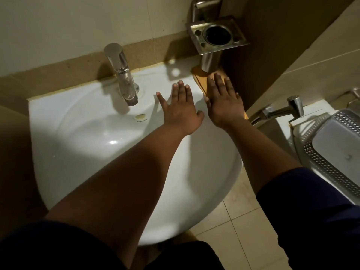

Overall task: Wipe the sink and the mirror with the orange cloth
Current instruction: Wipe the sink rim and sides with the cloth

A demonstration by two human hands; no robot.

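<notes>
**Both hands flat at the sink's back right corner, right hand on the orange cloth**

From my remote view, the white sink (81,137) fills most of the head camera's view, its basin bare and glossy with one bright reflection. To its right, part of a grey perforated basket (331,145) sits on a white surface, with a chrome spray handle (282,112) lying just beside it. A chrome tap (124,75) stands upright at the back of the sink rim. A metal wall holder (216,34) with a round opening hangs above the back right corner.

The left hand (180,108) lies flat on the sink rim, fingers straight and spread, holding nothing. The right hand (224,100) lies flat beside it, fingers straight and close together, pressing on the orange cloth (202,80). The two hands are near each other, almost touching at the thumbs.

The cloth lies on the rim's back right corner, under the holder and against the dark wall panel; only its edges show around the right hand. I see no mirror.
</notes>
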